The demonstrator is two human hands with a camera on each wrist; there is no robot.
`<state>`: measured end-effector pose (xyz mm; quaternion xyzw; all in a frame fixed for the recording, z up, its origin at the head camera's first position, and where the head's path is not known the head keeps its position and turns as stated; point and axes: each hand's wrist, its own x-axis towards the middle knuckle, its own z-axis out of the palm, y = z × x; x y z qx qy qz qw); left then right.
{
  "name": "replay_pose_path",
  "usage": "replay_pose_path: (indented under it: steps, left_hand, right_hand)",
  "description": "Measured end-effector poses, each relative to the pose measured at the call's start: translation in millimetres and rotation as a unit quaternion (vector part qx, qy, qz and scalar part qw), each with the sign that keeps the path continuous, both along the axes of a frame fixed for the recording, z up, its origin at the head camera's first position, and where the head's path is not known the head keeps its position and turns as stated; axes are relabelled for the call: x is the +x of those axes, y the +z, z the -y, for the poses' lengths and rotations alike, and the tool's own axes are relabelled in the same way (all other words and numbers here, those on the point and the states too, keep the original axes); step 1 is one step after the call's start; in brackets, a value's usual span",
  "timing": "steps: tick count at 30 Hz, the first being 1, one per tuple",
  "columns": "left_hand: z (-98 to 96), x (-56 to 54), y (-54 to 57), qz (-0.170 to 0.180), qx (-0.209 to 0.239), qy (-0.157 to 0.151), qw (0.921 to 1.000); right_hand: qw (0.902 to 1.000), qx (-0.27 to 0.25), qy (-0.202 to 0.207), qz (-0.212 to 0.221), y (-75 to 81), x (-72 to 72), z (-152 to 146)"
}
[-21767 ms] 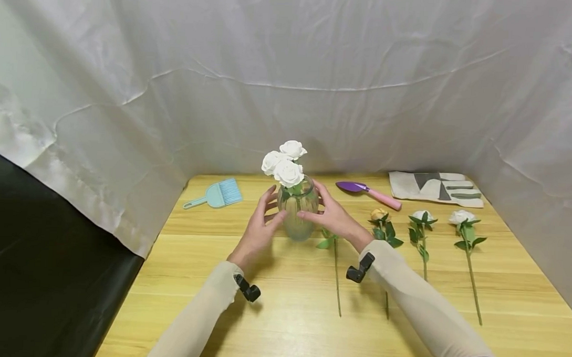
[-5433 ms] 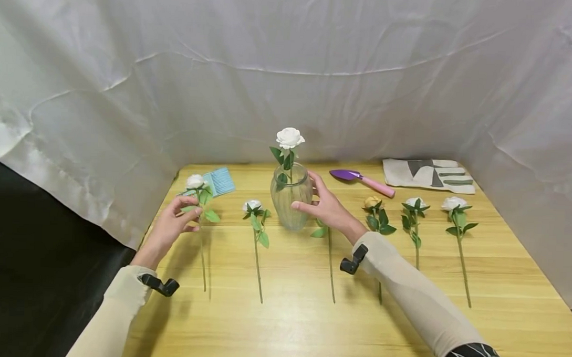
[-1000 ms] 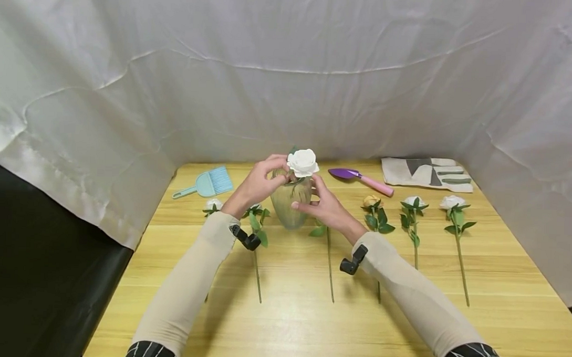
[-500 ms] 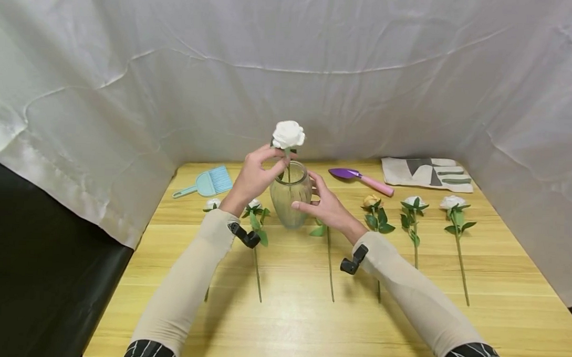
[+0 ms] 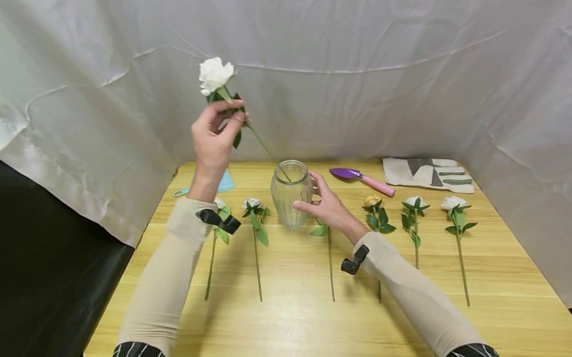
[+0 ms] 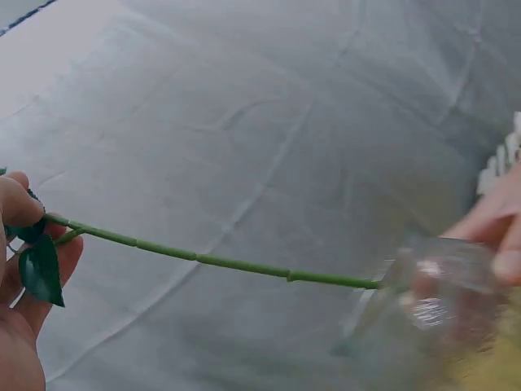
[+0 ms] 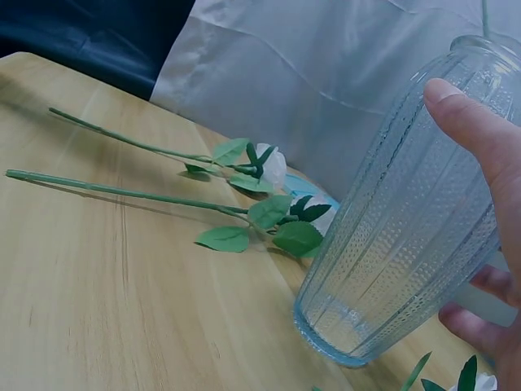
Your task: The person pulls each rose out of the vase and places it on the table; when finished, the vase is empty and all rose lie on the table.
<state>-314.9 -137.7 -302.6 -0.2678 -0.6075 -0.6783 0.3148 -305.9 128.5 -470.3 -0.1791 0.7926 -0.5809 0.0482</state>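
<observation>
Above the back left of the table, my left hand [image 5: 214, 139] pinches a white rose [image 5: 216, 76] just under its bloom, among the leaves. Its long stem slants down to the right, and the lower end is at the mouth of a clear ribbed glass vase [image 5: 290, 199]. My right hand [image 5: 330, 203] grips the vase from its right side, thumb in front and fingers behind. In the right wrist view the vase [image 7: 399, 212] holds no other flower. Two white roses, one with its stem [image 5: 211, 265] partly behind my left wrist and another [image 5: 255, 224], lie left of the vase.
Right of the vase lie a stem [image 5: 331, 259] whose bloom is hidden, a yellow rose [image 5: 373, 202] and two white roses, a nearer [image 5: 415, 204] and a farther [image 5: 455, 204]. Behind are a purple trowel [image 5: 361, 179] and a glove [image 5: 428, 174]. My left arm partly covers a blue brush [image 5: 226, 182].
Three white roses stood in the vase at first; two now lie on the left. In the last second my left hand has drawn the last one up and leftward. The right hand stays put.
</observation>
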Motion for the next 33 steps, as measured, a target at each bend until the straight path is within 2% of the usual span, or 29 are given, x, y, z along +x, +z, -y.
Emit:
replay_pose_path:
  steps: [5,10,14,16,20,23,26,29,33]
  left_hand:
    - [28.3,2.8,10.6,0.008,0.035,0.019,0.9992]
    - [62.0,8.5,12.8,0.025,0.060,0.036,0.9973]
    - [90.4,14.7,5.5,0.041,0.053,0.043,0.9968]
    - [106.4,20.0,-1.2,0.056,0.031,0.053,0.9965]
    - [139.0,35.4,-17.3,0.121,-0.025,0.073,0.9897]
    - [161.9,47.7,-32.0,0.182,-0.093,0.093,0.9744]
    - [184.0,56.0,-48.9,0.231,-0.141,0.093,0.9583]
    - [204.9,59.0,-68.9,0.264,-0.186,0.086,0.9426]
    - [227.0,62.5,-97.8,0.305,-0.268,0.083,0.9103]
  right_hand:
    - [1.0000,0.000,-0.001,0.000,0.1,0.6,-1]
    - [1.0000,0.001,-0.001,-0.002,0.3,0.6,-2]
    - [1.0000,0.000,-0.003,-0.003,0.0,2.0,-2]
    - [1.0000,-0.003,0.000,-0.002,-0.2,2.3,-2]
    - [1.0000,-0.004,0.003,0.000,0.0,3.4,0]
    - [1.0000,-0.003,0.001,0.001,0.5,4.6,0]
    - [1.0000,-0.003,0.000,0.003,1.0,5.8,1]
    - [1.0000,-0.003,-0.001,0.004,0.9,6.4,1]
    - [1.0000,-0.005,0.002,0.006,0.9,6.4,2]
